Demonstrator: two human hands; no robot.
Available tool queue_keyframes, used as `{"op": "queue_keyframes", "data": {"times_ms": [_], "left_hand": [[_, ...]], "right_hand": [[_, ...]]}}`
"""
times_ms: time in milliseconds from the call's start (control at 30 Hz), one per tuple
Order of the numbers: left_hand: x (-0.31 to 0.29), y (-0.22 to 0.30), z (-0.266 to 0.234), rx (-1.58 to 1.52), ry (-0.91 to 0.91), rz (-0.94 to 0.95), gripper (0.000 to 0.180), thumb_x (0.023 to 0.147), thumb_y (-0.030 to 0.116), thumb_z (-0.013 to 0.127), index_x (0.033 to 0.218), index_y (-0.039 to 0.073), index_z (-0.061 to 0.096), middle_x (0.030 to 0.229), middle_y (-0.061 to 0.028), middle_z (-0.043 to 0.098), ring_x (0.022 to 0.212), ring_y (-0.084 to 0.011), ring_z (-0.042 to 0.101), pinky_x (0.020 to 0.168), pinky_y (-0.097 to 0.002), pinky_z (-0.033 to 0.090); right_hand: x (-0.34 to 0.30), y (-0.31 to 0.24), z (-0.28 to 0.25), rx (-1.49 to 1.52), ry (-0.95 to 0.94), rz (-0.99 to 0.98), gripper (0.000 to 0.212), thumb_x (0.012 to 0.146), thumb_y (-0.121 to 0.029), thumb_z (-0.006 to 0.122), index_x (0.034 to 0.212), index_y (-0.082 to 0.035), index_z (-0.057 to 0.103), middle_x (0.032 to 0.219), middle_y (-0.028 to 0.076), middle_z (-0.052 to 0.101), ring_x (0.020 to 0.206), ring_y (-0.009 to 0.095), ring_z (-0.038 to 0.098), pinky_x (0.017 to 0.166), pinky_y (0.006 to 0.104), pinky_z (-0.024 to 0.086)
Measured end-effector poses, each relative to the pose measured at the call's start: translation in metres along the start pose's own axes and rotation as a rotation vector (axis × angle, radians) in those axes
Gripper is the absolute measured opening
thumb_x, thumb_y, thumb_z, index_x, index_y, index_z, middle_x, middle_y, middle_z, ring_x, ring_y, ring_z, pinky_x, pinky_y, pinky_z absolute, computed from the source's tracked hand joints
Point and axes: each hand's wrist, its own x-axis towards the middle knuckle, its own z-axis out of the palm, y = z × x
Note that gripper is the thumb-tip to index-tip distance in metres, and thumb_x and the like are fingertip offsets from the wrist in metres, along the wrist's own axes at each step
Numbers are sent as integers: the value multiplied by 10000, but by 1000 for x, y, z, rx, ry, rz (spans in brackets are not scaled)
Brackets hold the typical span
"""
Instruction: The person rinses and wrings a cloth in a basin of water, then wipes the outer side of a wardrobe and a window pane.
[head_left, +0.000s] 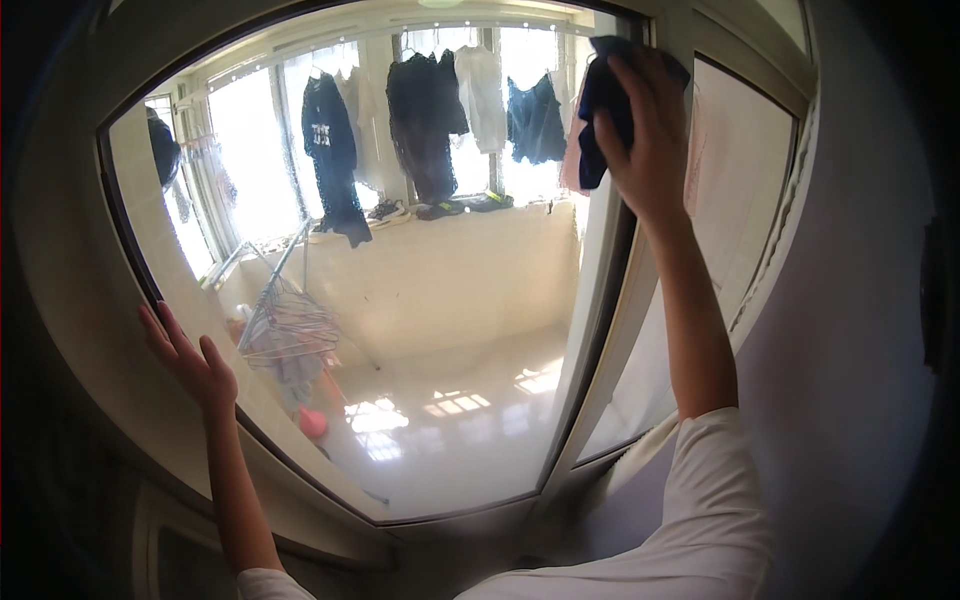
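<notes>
A large glass pane [470, 290] set in a pale door frame [330, 525] fills the view before me. High on the right, my right hand [652, 135] presses a bunched dark blue cloth [603, 100] against the pane's upper right edge and frame. Its fingers lie over the cloth, with the thumb pointing toward the glass. Low on the left, my left hand [195, 362] rests open on the left side of the frame, fingers stretched upward and nothing in it. Both forearms are raised from white short sleeves.
Behind the glass, dark and pale clothes [425, 120] hang before bright windows. A rack with several wire hangers [290, 325] stands at the lower left, near a pink object [312, 423]. A second, narrower pane [735, 170] is on the right, beside a pale wall [850, 330].
</notes>
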Motion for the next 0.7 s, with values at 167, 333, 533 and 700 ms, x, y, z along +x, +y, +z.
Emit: {"op": "queue_keyframes", "data": {"times_ms": [167,333,533,700], "left_hand": [[-3,1,-4,-2,5,38,699,1045,541,252,1528,46,351,1607,-217,244,1483,-408,235,1185,-555,206],[-8,0,0,38,-25,110,669,1046,527,244,1477,60,452,1581,-206,307,1465,-410,272,1173,-574,215],[3,10,-1,20,-15,155,622,1048,501,263,1450,90,499,1570,-196,328,1454,-415,288,1171,-578,219],[-6,-6,-7,-49,-14,119,625,1043,507,274,1445,84,498,1571,-203,322,1457,-420,279,1171,-592,213]], "right_hand": [[-64,-121,-5,224,-55,226,585,789,-150,720,1352,-110,568,1449,207,480,1357,426,439,1115,596,330],[-74,-235,13,484,-113,209,406,798,-89,687,1204,-102,676,1407,199,517,1289,395,521,1094,568,370],[-67,-305,19,849,27,128,483,695,21,761,1156,-113,704,1203,173,587,1048,311,630,898,422,540],[-46,-209,-17,381,206,412,521,732,45,707,1240,-32,622,1198,204,592,1090,356,600,944,413,501]]}}
